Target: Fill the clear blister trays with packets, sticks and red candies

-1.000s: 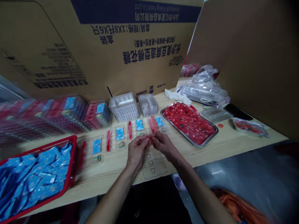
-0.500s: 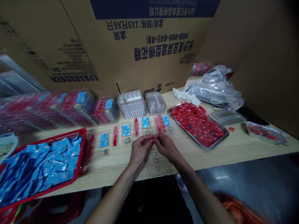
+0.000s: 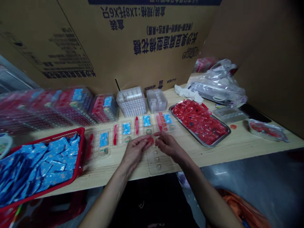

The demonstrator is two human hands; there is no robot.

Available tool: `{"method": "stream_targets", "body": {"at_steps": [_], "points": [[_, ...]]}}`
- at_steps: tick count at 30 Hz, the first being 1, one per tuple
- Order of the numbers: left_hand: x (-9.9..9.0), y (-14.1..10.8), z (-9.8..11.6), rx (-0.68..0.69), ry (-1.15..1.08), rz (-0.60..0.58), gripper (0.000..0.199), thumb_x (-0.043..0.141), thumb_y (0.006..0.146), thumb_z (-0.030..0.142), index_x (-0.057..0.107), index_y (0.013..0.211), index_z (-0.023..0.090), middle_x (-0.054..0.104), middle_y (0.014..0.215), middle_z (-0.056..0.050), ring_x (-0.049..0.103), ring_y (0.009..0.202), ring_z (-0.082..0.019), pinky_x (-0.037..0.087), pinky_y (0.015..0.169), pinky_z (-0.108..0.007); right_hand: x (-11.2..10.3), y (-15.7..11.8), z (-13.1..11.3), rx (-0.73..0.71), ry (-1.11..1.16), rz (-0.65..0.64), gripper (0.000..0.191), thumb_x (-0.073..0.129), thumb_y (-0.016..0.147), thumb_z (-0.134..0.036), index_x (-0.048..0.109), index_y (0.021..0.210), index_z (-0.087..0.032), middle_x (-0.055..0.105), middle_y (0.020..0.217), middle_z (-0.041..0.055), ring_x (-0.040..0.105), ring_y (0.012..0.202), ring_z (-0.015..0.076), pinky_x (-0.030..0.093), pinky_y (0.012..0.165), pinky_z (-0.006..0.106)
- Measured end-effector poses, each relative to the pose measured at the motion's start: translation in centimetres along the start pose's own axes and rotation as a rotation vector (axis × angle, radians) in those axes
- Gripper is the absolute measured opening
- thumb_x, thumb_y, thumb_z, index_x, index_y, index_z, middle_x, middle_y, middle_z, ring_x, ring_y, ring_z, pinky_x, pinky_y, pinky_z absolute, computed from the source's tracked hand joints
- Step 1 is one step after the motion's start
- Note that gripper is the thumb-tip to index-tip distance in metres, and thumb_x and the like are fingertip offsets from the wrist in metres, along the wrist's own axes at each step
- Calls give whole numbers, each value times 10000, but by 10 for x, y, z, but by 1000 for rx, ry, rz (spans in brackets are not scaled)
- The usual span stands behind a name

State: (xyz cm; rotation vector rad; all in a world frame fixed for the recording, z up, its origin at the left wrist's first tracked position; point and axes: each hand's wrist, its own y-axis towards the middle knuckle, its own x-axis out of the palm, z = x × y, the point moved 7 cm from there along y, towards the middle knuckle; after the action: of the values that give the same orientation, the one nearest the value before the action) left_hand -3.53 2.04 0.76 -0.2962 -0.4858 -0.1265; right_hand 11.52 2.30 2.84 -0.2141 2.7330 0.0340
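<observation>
Over the near part of the pale wooden table (image 3: 190, 156), seen from the head camera, two bare hands work close together. The left hand (image 3: 135, 150) pinches a small red piece (image 3: 150, 140) between thumb and fingers, which are closed on it; the piece is raised just beyond the clear tray (image 3: 154, 171). The right hand (image 3: 169, 145) is just beside it, its index finger reaching toward the red piece and its other fingers curled; whether its fingertips grip anything, I cannot tell. Under and in front of the hands lies the clear tray, with a few small pale pieces (image 3: 158, 166) in a row, its far end partly hidden by the hands.

Beyond the hands, filled trays (image 3: 126, 128) lie in a row, with blue packets and red or pink strips. Behind them stand two stacks of clear trays (image 3: 131, 103), and farther left, stacked filled packs (image 3: 78, 106). On the left, a red basket (image 3: 82, 148) holds blue packets (image 3: 55, 161). To the right of the hands, a metal tray (image 3: 211, 145) is heaped with red wrapped pieces (image 3: 199, 122). White tissue (image 3: 187, 93) and clear plastic bags (image 3: 220, 82) lie behind it, and a large cardboard box (image 3: 114, 60) stands at the back.
</observation>
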Motion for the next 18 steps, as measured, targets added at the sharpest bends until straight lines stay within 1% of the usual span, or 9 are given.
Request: {"method": "stream_targets", "body": {"at_steps": [2,4,6,7,9,11,12,15,18], "points": [[-10,0,5,-20,-21,13,334,868,650,306,791,926,134,772,991,-112,707,886,-189,537,898,-327,-6,-4,10,57,31,56,322,463,855,-279,547,1146,-171,603,704,-14,498,551,142,365,538,255],[-19,0,8,-7,37,25,322,890,623,294,787,888,143,773,906,-89,699,828,-170,535,850,-301,-10,-9,17,63,-60,110,307,462,838,-246,560,1119,-174,604,701,-15,517,571,143,375,565,258],[-21,1,8,27,163,2,272,867,654,292,779,871,154,764,857,-71,686,785,-160,528,807,-289,-8,-12,21,51,-181,114,284,459,827,-207,576,1084,-175,604,685,-12,540,597,156,386,599,269],[-19,1,9,76,255,-22,223,835,693,288,776,866,161,760,858,-69,681,785,-162,524,800,-291,-7,-13,23,46,-231,118,278,458,825,-192,578,1074,-176,605,681,-9,553,612,164,393,615,274],[-9,2,13,249,489,-83,118,739,783,252,774,862,173,748,892,-75,673,831,-176,517,807,-302,-5,-14,23,35,-299,131,269,457,825,-172,579,1065,-182,619,697,2,587,658,180,412,651,283],[5,0,14,434,731,-149,147,644,839,188,772,911,185,732,916,-77,664,868,-181,510,805,-300,-3,-14,23,24,-328,135,268,449,827,-159,580,1060,-187,641,736,18,620,714,193,433,691,290],[12,0,12,495,831,-184,177,619,848,160,767,940,192,723,912,-72,660,863,-177,508,793,-293,-2,-14,23,21,-331,131,271,444,827,-153,580,1058,-188,651,761,27,630,737,196,441,708,295],[23,4,0,568,1010,-295,192,604,865,132,753,962,204,708,892,-57,658,815,-163,512,755,-278,-2,-14,24,32,-309,124,268,441,813,-144,580,1038,-192,656,783,33,633,749,197,447,714,301],[24,4,-9,638,1077,-344,177,587,893,149,754,898,206,706,930,-64,673,846,-167,530,761,-281,-4,-13,27,64,-212,127,236,466,796,-178,578,1003,-202,621,719,4,593,681,179,431,665,292]]}}
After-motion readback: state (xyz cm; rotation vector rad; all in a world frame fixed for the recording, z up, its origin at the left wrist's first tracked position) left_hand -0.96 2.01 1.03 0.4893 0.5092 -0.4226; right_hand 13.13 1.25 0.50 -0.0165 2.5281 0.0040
